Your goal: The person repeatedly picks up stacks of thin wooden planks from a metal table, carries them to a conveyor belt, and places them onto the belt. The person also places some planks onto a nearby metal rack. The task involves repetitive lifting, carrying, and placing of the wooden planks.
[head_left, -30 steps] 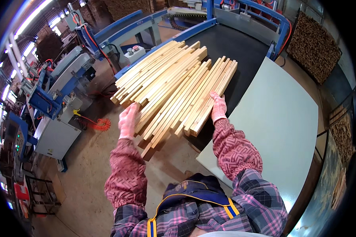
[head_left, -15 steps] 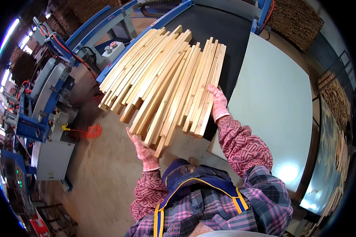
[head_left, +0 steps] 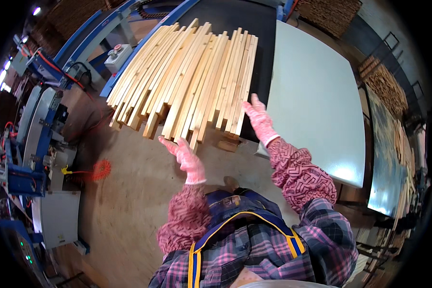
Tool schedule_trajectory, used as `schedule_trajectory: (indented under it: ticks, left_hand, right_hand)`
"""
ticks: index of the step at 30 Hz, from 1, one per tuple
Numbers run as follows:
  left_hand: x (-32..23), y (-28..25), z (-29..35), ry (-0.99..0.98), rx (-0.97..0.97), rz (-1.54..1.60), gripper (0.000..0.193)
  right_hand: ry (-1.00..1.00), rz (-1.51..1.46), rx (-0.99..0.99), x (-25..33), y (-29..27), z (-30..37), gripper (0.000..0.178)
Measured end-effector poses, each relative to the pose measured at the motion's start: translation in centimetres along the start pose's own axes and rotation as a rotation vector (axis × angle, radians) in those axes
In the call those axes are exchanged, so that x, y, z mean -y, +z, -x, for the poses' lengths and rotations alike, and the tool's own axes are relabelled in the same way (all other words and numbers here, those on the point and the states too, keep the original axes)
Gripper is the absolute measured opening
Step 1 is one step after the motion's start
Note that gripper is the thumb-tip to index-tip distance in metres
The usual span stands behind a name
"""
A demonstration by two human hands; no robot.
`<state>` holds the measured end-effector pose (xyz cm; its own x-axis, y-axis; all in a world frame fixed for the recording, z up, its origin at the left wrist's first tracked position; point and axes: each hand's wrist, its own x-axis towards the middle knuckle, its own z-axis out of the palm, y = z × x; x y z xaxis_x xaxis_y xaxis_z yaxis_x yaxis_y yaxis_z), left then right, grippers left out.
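Observation:
A stack of several long pale wooden slats (head_left: 187, 77) lies on the dark belt (head_left: 225, 17) of a blue-framed machine, its near ends jutting over the edge. My left hand (head_left: 185, 154), in a pink glove, is flat and open just under the near ends of the slats. My right hand (head_left: 258, 117), also in a pink glove, is open with fingers spread, pressed against the right side of the stack near its end. Neither hand grips a slat.
A large white table (head_left: 317, 91) stands right of the belt. A control box with a red button (head_left: 116, 53) is at the left of the machine. A red coiled hose (head_left: 98, 169) lies on the sawdust floor. More wood piles (head_left: 386, 89) are at the far right.
The stack has slid further onto the belt and spread flatter. My left hand has come out from under it and opened. My right hand moved along the stack's right side.

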<state>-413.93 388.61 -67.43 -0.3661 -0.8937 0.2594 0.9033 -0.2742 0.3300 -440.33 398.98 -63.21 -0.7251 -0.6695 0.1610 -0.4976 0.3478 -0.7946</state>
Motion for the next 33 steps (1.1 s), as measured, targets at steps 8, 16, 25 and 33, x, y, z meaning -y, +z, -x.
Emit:
schedule_trajectory:
  ticks: [8,16,25,33]
  left_hand:
    - [2.9,-0.8,-3.8,-0.125,-0.384,-0.891,0.061]
    - [-4.4,-13.9,19.4,-0.754,1.026,-2.504,0.058]
    - [25.5,-1.2,39.8,-0.89,1.778,-1.832,0.039]
    - [51.0,19.3,56.6,-1.606,1.207,-1.399,0.049]
  right_hand:
    - [-0.009,-0.347,0.134,4.6,-1.4,3.1,0.1]
    - [0.08,-0.305,0.351,-4.7,-11.5,24.9,0.069]
    - [0.517,0.053,0.218,-20.7,-33.1,55.2,0.073]
    - [0.949,-0.122,-0.194,-29.5,-49.4,71.5,0.073]
